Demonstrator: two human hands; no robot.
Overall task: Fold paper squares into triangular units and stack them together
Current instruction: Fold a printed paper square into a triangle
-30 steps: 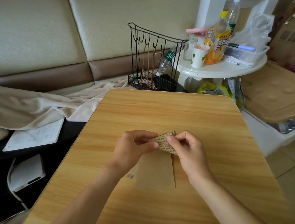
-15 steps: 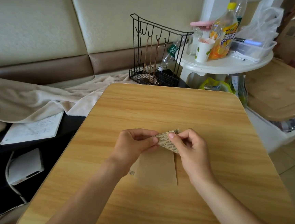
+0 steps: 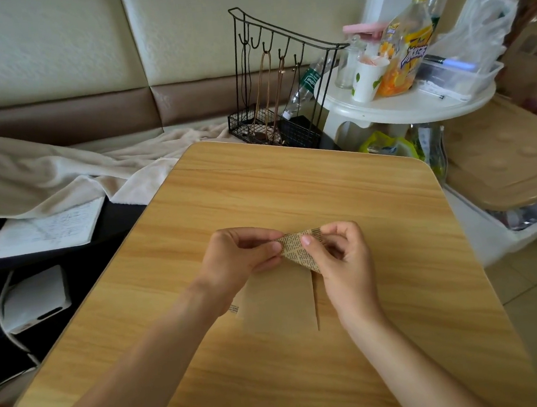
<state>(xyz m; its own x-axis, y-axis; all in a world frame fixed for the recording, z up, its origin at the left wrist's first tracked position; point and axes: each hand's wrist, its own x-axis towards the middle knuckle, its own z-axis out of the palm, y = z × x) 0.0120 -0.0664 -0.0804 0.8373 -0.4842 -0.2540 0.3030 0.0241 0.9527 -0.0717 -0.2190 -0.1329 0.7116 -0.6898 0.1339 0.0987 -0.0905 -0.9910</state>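
Note:
A small folded paper unit with newspaper print [image 3: 298,247] is held just above the wooden table [image 3: 291,185]. My left hand [image 3: 239,257] pinches its left corner between thumb and fingers. On the paper's right side my right hand [image 3: 343,255] pinches it, thumb on the printed face. Under both hands a stack of plain brown paper squares [image 3: 279,303] lies flat on the table, with a strip of print showing at its left edge.
A black wire rack [image 3: 276,82] with hooks stands beyond the table's far edge. At the back right, a white round side table [image 3: 408,106] carries a cup, bottles and a plastic box. A blanket and a notebook [image 3: 45,229] lie at the left.
Both hands keep their pinch on the printed paper, and the right thumb has slid a little along its face. The view has shifted slightly.

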